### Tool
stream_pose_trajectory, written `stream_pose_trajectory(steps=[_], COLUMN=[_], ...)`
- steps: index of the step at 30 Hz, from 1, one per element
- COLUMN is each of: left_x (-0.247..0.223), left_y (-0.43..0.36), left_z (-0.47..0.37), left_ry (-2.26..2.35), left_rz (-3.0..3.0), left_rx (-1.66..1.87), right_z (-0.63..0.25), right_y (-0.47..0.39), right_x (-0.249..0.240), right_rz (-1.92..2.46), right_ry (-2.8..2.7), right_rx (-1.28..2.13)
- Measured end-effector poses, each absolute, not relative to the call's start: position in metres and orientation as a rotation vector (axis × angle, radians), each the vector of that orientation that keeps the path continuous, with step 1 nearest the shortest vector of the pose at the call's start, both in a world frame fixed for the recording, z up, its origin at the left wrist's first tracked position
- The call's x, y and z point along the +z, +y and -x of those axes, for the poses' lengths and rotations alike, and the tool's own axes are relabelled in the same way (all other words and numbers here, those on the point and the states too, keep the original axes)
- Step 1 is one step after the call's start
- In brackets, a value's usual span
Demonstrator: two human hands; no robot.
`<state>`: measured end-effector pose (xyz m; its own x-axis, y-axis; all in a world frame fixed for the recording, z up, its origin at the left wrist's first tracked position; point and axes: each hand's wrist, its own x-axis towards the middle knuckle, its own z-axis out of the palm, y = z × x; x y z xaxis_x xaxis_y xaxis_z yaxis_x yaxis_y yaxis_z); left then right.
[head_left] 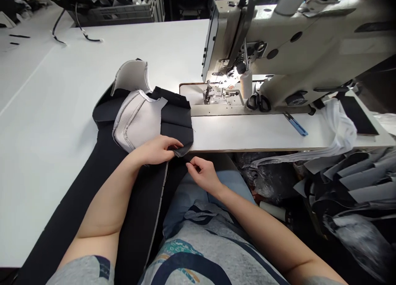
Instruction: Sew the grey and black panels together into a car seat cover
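My left hand pinches the near corner of a black fabric piece between thumb and fingers, at the table's front edge. Sewn to that piece is a light grey padded panel with a stitched seam, and a second curved grey panel stands up behind it. Long black fabric runs from there across my lap and the table's left side. Just right of the held corner, my right hand is closed, thumb against the curled fingers; whatever it may hold is too small to make out.
A sewing machine stands at the right, its needle area lit. Black-handled scissors, a blue thread snipper and white strips lie before it. A grey crate is at the back; cut pieces hang lower right.
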<state>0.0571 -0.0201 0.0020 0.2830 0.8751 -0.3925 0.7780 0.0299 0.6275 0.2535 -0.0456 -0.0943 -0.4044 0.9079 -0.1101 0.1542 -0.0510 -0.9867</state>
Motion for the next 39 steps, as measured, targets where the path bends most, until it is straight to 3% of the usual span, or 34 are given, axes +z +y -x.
stream_pose_trajectory(steps=[4, 7, 19, 23, 26, 28, 32, 39], left_x=[-0.005, -0.013, -0.028, -0.046, -0.062, -0.064, -0.033, 0.031], left_y=[-0.01, -0.006, -0.004, 0.0, 0.006, 0.006, -0.015, -0.121], left_z=[-0.022, 0.002, 0.003, 0.01, 0.026, 0.043, 0.074, 0.102], left_ry=[1.775, 1.862, 1.855, 1.876, 1.979, 2.055, 2.081, 2.346], left_rz=[-1.357, -1.178, -1.296, -1.336, -1.525, -1.767, -2.07, -2.031], left_rx=[0.51, 0.566, 0.6, 0.856, 1.039, 0.919, 0.6, 0.673], right_z=[-0.258, -0.262, -0.278, -0.292, -0.298, -0.299, -0.301, -0.311], right_y=[-0.055, -0.061, -0.052, -0.056, -0.063, -0.07, -0.091, -0.133], right_x=[-0.109, -0.121, -0.124, -0.13, -0.135, -0.139, -0.153, -0.194], right_rz=[1.197, 1.224, 1.272, 1.355, 1.37, 1.361, 1.324, 1.086], right_ry=[-1.606, -1.577, -1.431, -1.399, -1.476, -1.562, -1.787, -2.434], right_rx=[1.513, 1.611, 1.662, 1.653, 1.703, 1.743, 1.814, 1.955])
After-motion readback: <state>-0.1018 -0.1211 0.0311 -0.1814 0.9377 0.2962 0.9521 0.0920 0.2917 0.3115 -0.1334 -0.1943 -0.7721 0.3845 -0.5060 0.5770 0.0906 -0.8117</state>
